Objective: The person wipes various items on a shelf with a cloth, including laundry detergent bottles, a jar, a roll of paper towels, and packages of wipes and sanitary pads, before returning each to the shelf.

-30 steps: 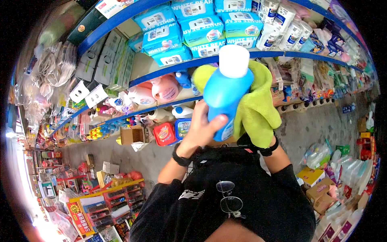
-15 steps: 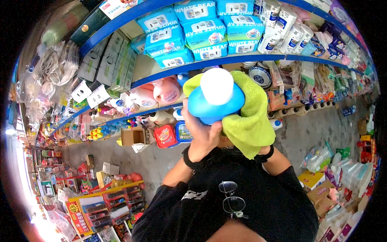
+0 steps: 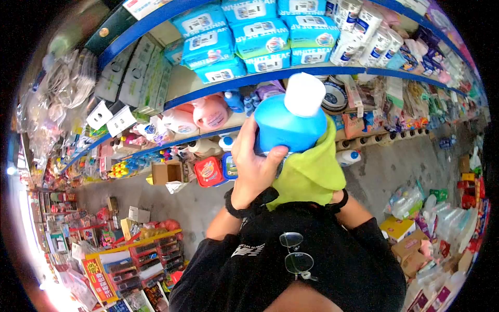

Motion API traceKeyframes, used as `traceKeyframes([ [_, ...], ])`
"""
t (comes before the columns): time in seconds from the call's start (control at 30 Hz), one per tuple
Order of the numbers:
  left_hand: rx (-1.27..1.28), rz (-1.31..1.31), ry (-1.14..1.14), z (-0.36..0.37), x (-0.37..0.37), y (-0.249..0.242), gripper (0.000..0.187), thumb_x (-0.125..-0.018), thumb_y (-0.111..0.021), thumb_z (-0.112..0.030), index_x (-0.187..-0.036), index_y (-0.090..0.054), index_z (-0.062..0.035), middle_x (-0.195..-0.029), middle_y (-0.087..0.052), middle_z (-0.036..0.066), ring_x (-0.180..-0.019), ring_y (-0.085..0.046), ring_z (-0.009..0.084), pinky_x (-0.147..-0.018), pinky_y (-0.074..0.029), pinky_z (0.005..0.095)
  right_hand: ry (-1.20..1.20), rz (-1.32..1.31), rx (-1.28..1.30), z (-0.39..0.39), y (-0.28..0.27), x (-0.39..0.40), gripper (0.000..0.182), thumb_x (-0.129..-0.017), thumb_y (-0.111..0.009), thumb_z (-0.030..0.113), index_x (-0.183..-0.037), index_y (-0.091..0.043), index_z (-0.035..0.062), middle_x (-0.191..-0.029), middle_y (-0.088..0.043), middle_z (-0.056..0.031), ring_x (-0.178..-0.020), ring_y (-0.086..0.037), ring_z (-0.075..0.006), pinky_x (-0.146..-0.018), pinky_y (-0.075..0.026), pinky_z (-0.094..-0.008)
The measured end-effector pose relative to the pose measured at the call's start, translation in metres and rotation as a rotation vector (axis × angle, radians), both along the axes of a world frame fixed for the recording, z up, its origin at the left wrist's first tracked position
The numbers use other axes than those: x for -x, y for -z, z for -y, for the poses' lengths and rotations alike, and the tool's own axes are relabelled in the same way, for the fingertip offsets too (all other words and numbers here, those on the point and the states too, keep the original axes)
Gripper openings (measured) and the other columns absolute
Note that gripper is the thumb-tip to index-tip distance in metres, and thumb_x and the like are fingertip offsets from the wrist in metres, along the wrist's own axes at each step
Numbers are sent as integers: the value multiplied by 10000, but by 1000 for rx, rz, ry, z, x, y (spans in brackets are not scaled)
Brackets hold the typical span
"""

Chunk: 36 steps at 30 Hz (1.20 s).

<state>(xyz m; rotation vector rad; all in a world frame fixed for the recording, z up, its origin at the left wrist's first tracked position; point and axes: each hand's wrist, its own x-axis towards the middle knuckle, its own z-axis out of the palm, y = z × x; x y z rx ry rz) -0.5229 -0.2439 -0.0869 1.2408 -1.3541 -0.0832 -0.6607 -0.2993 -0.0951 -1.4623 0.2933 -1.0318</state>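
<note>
A blue bottle with a white cap (image 3: 288, 122) is held up in front of my chest, tilted a little to the right. My left hand (image 3: 254, 166) wraps round its left side and lower part, the thumb lying across the front. A yellow-green cloth (image 3: 312, 177) hangs against the bottle's right side and below it. My right hand is hidden behind this cloth; only the wrist with a black band shows at the cloth's lower right edge.
Blue-edged shelves (image 3: 223, 83) cross the view ahead, with blue wipe packs (image 3: 262, 39), paper rolls (image 3: 358, 31) and pink bottles (image 3: 210, 112). A red tub (image 3: 209, 172) stands lower. Cartons (image 3: 410, 247) are at the right, a display rack (image 3: 138, 268) at lower left.
The bottle has tilted, its cap moving right and up. The cloth has slid down from around the bottle's top and now hangs lower, off the left side.
</note>
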Motion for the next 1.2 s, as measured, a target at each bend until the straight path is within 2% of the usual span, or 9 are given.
traceKeyframes([
  [0.3, -123, 139, 172, -20, -5, 1, 683, -640, -796, -303, -1151, -505, 45, -992, -584, 207, -874, -597, 342, -750, -480, 374, -181, 38, -203, 15, -34, 12, 370, -799, -657, 192, -1092, -501, 28, -1176, -511, -150, -1142, -459, -296, -991, -350, -421],
  [0.37, -351, 123, 191, -26, -9, -2, 767, -723, -673, -542, -1181, -499, 48, -1084, -595, 213, -976, -596, 314, -837, -455, 381, -159, 60, -196, 15, -32, 9, 370, -797, -659, 195, -1086, -503, 27, -1179, -508, -151, -1146, -456, -298, -992, -347, -423],
  [0.4, -353, 121, 189, -26, -12, 0, 767, -723, -673, -542, -1181, -499, 48, -1084, -595, 213, -976, -596, 314, -837, -455, 381, -69, 131, -156, 12, -24, 2, 238, -810, -603, 57, -1034, -528, 29, -1046, -600, -137, -1004, -563, -227, -935, -425, -354],
  [0.5, -358, 100, 228, -30, -19, 13, 759, -710, -692, -526, -1169, -507, 50, -1061, -604, 203, -957, -601, 302, -821, -459, 378, -119, 89, -114, 17, -14, 1, 249, -795, -617, 91, -1020, -535, 24, -1033, -606, -124, -991, -568, -223, -909, -437, -353],
  [0.6, -354, 24, 354, -32, -26, 25, 662, -650, -791, -324, -1127, -518, 45, -978, -583, 193, -852, -592, 314, -743, -473, 351, -75, 63, 16, 13, -10, -6, 261, -799, -617, 154, -1007, -535, 18, -1028, -603, -129, -987, -576, -234, -909, -438, -363],
  [0.63, -372, -10, 390, -34, -28, 25, 643, -668, -780, -320, -1133, -521, 40, -977, -580, 184, -860, -590, 306, -762, -467, 341, -21, 5, 157, 13, -10, -8, 262, -808, -611, 170, -1007, -536, 16, -1029, -600, -135, -995, -575, -240, -909, -439, -368],
  [0.93, -458, -637, 483, -47, -33, 70, 648, -783, -691, -398, -1186, -468, 58, -1006, -588, 102, -888, -558, 168, -785, -456, 319, -162, 69, -69, 21, 5, -32, 313, -832, -566, 260, -1080, -596, 72, -1255, -510, -155, -1096, -520, -270, -928, -413, -368],
  [1.17, -427, -1051, 206, -40, -84, 133, 495, -939, -489, -312, -1265, -382, 44, -1131, -547, 88, -975, -540, 144, -832, -454, 272, 24, 85, -220, 18, 17, -32, 439, -792, -624, 267, -1150, -551, 22, -1256, -505, -161, -1152, -478, -261, -972, -380, -357],
  [1.2, -445, -1077, 175, -38, -97, 145, 488, -932, -508, -284, -1268, -372, 43, -1125, -548, 94, -966, -546, 149, -827, -458, 275, 113, 112, -285, 15, 19, -30, 447, -851, -547, 326, -1167, -508, 12, -1284, -468, -181, -1186, -446, -275, -1000, -357, -392],
])
